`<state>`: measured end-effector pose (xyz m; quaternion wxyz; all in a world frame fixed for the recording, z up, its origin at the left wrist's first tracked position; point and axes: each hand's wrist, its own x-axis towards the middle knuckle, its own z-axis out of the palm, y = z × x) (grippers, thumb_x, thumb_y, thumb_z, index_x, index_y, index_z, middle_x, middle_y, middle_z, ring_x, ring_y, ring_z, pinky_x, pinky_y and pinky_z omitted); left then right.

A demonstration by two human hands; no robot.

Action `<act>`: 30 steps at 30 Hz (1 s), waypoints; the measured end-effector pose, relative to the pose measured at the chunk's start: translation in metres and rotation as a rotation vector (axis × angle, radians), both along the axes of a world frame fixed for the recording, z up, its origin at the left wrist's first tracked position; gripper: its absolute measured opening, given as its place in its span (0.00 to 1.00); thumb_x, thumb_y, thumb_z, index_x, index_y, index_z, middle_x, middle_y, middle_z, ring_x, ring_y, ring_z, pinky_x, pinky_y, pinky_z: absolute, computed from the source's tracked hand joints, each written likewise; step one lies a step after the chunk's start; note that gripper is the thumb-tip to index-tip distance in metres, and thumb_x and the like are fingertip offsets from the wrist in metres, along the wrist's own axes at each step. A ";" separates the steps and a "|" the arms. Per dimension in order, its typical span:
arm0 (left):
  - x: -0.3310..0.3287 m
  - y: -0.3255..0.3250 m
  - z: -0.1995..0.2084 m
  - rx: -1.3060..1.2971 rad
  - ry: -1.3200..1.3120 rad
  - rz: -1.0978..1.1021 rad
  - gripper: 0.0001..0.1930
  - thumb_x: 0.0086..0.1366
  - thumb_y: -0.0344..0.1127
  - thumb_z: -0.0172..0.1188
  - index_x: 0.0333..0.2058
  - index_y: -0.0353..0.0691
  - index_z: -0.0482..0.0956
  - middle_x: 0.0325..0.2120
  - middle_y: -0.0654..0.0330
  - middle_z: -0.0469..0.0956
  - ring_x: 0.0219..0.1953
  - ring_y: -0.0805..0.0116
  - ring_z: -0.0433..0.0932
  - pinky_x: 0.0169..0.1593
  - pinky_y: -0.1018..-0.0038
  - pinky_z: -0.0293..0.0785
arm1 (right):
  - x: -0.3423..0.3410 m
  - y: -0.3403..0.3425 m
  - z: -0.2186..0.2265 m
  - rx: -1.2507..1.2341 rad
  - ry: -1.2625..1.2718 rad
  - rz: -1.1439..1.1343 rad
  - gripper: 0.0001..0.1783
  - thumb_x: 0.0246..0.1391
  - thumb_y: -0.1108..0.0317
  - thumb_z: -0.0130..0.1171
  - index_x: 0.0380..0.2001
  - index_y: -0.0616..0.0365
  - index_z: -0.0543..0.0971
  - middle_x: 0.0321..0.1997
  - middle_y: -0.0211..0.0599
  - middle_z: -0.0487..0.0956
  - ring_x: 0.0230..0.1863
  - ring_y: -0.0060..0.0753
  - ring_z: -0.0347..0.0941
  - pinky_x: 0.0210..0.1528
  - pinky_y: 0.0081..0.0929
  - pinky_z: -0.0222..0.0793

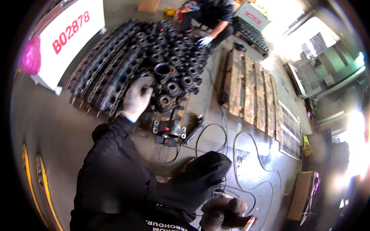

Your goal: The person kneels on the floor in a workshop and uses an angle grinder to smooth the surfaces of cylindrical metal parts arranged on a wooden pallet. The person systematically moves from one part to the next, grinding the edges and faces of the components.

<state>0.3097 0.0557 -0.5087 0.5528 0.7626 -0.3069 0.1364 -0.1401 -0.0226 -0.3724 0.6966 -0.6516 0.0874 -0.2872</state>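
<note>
My left hand point(135, 101), in a pale knit glove, reaches over a pallet crowded with black metal castings. Its fingers and thumb curl at the edge of a black ring-shaped casting point(148, 74); the fingertips are partly hidden. Right beside it is a casting with a wide bore, blue inside point(163, 69). Low in the picture, my right hand point(222, 212) wears a darker, soiled glove. It is closed on a white marker-like stick point(249, 222) with a red-orange end. A separate casting with a red mark point(169, 129) lies at the pallet's near corner.
Long chain-like rows of black parts point(104, 65) fill the pallet's left side. Another person point(210, 19) crouches behind it, a gloved hand by the castings. Wooden pallets point(250, 92) lie right. Hoses point(239, 154) snake over the floor near a black tool point(196, 129). A white bin point(73, 38) stands left.
</note>
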 end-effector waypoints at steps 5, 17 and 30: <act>0.032 0.015 0.002 0.057 0.005 0.041 0.18 0.66 0.26 0.63 0.54 0.35 0.79 0.48 0.52 0.84 0.50 0.59 0.84 0.56 0.67 0.77 | -0.034 -0.042 -0.030 0.186 0.215 0.424 0.21 0.70 0.69 0.50 0.63 0.61 0.73 0.36 0.48 0.81 0.32 0.35 0.75 0.38 0.28 0.72; 0.058 0.069 -0.026 -0.039 0.272 0.156 0.18 0.69 0.26 0.61 0.57 0.36 0.76 0.41 0.63 0.79 0.37 0.76 0.76 0.40 0.77 0.76 | -0.026 -0.029 -0.064 0.263 0.296 0.394 0.25 0.69 0.69 0.53 0.67 0.60 0.69 0.43 0.44 0.81 0.37 0.34 0.76 0.43 0.29 0.72; 0.056 0.045 -0.026 0.045 0.167 0.099 0.18 0.68 0.25 0.60 0.56 0.33 0.77 0.42 0.60 0.79 0.40 0.74 0.76 0.46 0.76 0.75 | 0.029 -0.026 -0.054 0.093 0.077 -0.709 0.30 0.69 0.69 0.55 0.72 0.58 0.65 0.50 0.40 0.81 0.43 0.32 0.77 0.48 0.29 0.73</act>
